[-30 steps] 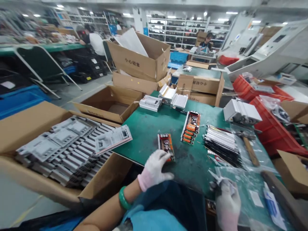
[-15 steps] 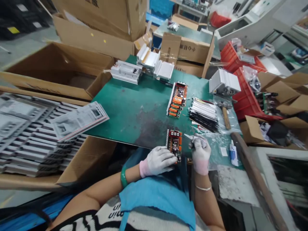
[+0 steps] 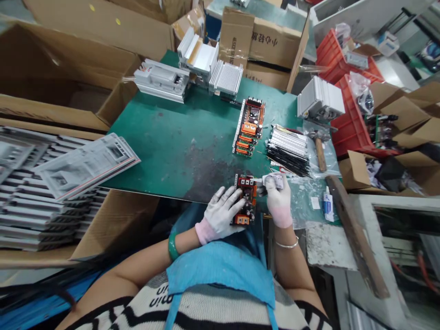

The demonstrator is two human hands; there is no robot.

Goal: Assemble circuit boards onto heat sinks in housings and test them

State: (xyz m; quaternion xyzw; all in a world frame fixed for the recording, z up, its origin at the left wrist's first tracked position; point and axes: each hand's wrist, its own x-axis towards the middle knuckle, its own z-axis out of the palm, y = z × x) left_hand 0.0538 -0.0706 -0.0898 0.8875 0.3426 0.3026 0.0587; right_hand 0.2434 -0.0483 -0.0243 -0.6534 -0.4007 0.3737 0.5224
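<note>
A red and orange circuit board (image 3: 248, 197) lies at the table's front edge. My left hand (image 3: 222, 213), in a white glove, rests on its left side with the fingers spread. My right hand (image 3: 277, 195), gloved too, is closed round a small white tube (image 3: 274, 180) whose thin tip reaches over the board's upper end. Farther back on the green table lies a group of similar boards (image 3: 250, 126). To their right is a bundle of silver and black strips (image 3: 288, 149).
Silver heat sinks (image 3: 226, 77) stand at the back. On the right are a hammer (image 3: 320, 153), a blue and white tube (image 3: 328, 206), a wooden bar (image 3: 357, 238) and red bins (image 3: 350, 119). Metal parts in a carton (image 3: 44, 206) fill the left.
My right hand has brought the white tube left, over the upper end of the board. The fingers of my left hand have spread and uncovered the board's lower end. The view has shifted.
</note>
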